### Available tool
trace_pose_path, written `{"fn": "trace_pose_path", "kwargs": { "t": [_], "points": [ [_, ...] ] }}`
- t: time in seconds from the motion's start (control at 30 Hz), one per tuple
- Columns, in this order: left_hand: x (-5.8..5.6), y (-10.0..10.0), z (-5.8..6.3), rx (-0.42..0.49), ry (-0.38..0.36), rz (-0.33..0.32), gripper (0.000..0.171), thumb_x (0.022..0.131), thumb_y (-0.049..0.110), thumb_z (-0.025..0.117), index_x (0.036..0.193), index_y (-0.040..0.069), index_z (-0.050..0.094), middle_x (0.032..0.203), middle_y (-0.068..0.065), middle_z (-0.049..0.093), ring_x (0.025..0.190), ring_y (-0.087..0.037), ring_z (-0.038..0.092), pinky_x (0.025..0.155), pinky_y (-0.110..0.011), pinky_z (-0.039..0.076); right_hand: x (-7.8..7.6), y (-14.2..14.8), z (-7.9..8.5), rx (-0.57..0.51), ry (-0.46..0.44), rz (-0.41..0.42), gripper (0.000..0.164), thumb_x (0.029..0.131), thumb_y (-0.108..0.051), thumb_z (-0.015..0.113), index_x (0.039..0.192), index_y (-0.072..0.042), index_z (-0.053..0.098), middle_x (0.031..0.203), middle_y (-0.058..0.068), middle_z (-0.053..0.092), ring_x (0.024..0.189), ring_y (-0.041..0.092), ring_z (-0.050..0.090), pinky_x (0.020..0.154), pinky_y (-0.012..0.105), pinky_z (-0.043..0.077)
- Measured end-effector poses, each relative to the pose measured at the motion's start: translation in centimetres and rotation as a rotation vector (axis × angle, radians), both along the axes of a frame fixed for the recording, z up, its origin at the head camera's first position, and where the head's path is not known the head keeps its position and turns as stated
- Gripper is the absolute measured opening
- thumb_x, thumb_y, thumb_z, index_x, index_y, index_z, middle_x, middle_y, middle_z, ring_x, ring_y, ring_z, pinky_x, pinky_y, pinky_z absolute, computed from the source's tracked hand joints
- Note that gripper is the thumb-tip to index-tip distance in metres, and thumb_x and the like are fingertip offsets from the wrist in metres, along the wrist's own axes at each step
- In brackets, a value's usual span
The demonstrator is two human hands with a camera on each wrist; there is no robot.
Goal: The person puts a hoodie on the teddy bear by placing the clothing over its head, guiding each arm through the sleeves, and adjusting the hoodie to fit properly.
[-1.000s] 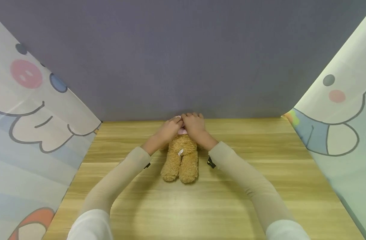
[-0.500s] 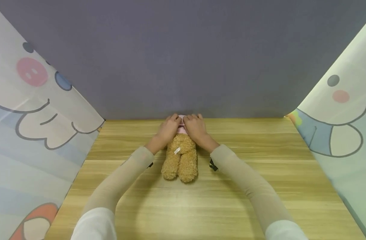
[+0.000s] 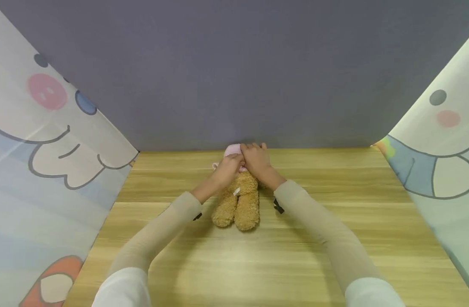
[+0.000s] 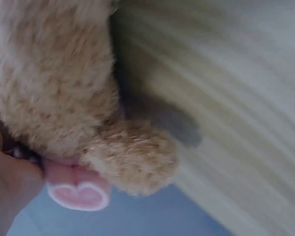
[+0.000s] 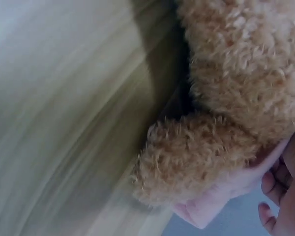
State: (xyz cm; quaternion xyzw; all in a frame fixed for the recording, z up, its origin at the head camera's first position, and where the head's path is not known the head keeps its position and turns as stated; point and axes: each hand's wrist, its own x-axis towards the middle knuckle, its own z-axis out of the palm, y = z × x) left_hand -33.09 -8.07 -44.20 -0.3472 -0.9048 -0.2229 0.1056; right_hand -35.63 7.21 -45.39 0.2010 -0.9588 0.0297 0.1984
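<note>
A brown curly-furred teddy bear (image 3: 246,211) lies on the table, its legs towards me and a small white tag (image 3: 237,191) at its lower body. Pink cloth (image 3: 232,150) covers the head end, which points at the back wall. My left hand (image 3: 228,167) and right hand (image 3: 256,161) meet over the neck, both with curled fingers on the pink cloth. In the left wrist view, a pink ear-like flap (image 4: 78,194) with a heart outline sticks out beside my left fingers. The right wrist view has curled fingers (image 5: 274,189) against the cloth. Exactly what the fingertips pinch is hidden.
The wood-grain table (image 3: 234,264) reaches to a grey back wall (image 3: 234,76) just beyond the bear's head. Cartoon-printed curtains (image 3: 50,149) stand on both sides. A black strap piece (image 3: 278,206) shows at my right wrist.
My left hand has come nearer to me and my right hand now sits slightly farther back. More pink cloth shows at the head, including a flap on the left. The view has shifted slightly.
</note>
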Motion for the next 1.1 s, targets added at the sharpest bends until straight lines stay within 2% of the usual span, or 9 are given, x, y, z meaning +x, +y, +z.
{"fn": "trace_pose_path", "kwargs": {
  "t": [0.03,0.17,0.27,0.4,0.57,0.7,0.8,0.97,1.1],
  "points": [
    [-0.3,0.1,0.2,0.011,-0.01,0.021,0.014,0.099,-0.006,0.055,0.11,-0.003,0.065,0.106,-0.017,0.066,0.099,-0.03,0.065,0.085,-0.034,0.057,-0.1,0.2,-0.1,-0.02,0.001,0.008,0.021,0.094,-0.026,0.074,0.097,-0.011,0.06,0.092,0.005,0.068,0.086,0.026,0.062,0.078,0.045,0.041],
    [-2.0,-0.8,1.1,0.066,-0.086,0.19,0.017,0.099,-0.003,0.061,0.115,-0.006,0.063,0.112,-0.02,0.063,0.104,-0.032,0.063,0.088,-0.037,0.056,0.0,0.7,-0.3,-0.107,-0.049,0.087,0.016,0.096,-0.024,0.07,0.097,-0.011,0.063,0.091,0.006,0.068,0.085,0.026,0.062,0.076,0.044,0.043],
    [-3.5,-1.9,1.4,0.035,-0.113,0.25,0.024,0.096,-0.002,0.066,0.119,-0.007,0.066,0.12,-0.021,0.065,0.115,-0.035,0.062,0.097,-0.042,0.053,0.2,0.8,-0.2,-0.157,-0.097,0.125,0.013,0.096,-0.022,0.069,0.098,-0.01,0.065,0.09,0.005,0.067,0.085,0.025,0.06,0.075,0.042,0.044],
    [-4.8,-2.1,1.1,-0.052,-0.101,0.229,0.016,0.1,0.006,0.064,0.112,0.0,0.072,0.117,-0.016,0.067,0.112,-0.033,0.064,0.094,-0.041,0.054,0.3,1.1,0.0,-0.164,-0.123,0.134,0.011,0.096,-0.021,0.07,0.098,-0.011,0.068,0.088,0.004,0.065,0.082,0.025,0.06,0.073,0.041,0.044],
    [-5.0,-1.5,0.7,-0.07,-0.055,0.229,0.011,0.101,0.004,0.061,0.105,-0.001,0.07,0.112,-0.014,0.065,0.106,-0.032,0.065,0.09,-0.039,0.055,0.1,1.3,0.6,-0.179,-0.184,0.117,0.02,0.098,-0.028,0.07,0.102,-0.008,0.067,0.083,0.005,0.067,0.076,0.024,0.062,0.075,0.046,0.051],
    [-4.6,-1.4,1.2,0.004,-0.077,0.203,0.009,0.099,-0.002,0.061,0.105,-0.005,0.068,0.109,-0.019,0.066,0.105,-0.034,0.064,0.088,-0.04,0.055,0.1,1.2,1.5,-0.159,-0.287,0.031,0.038,0.097,-0.04,0.069,0.114,-0.008,0.058,0.079,0.006,0.066,0.072,0.027,0.066,0.076,0.051,0.054],
    [-4.0,-1.2,1.9,0.017,-0.094,0.165,0.01,0.099,-0.004,0.06,0.105,-0.006,0.068,0.107,-0.021,0.067,0.102,-0.035,0.064,0.085,-0.041,0.056,0.2,1.1,2.2,-0.133,-0.342,-0.028,0.047,0.096,-0.045,0.068,0.122,-0.01,0.052,0.086,0.01,0.068,0.081,0.034,0.069,0.085,0.057,0.053],
    [-3.0,-0.7,2.8,0.021,-0.129,0.071,0.016,0.096,-0.01,0.057,0.106,-0.006,0.069,0.105,-0.02,0.068,0.099,-0.033,0.065,0.083,-0.039,0.056,0.3,0.8,2.6,-0.091,-0.312,-0.068,0.044,0.096,-0.04,0.07,0.126,-0.013,0.053,0.118,0.009,0.063,0.112,0.036,0.058,0.097,0.063,0.043],
    [-2.3,-0.4,3.1,-0.006,-0.138,0.005,0.018,0.092,-0.014,0.058,0.103,-0.006,0.069,0.102,-0.017,0.068,0.098,-0.032,0.065,0.083,-0.037,0.056,0.0,0.8,2.2,-0.061,-0.259,-0.063,0.031,0.098,-0.032,0.069,0.12,-0.017,0.056,0.121,0.005,0.059,0.11,0.03,0.057,0.091,0.059,0.044]
  ]
}}
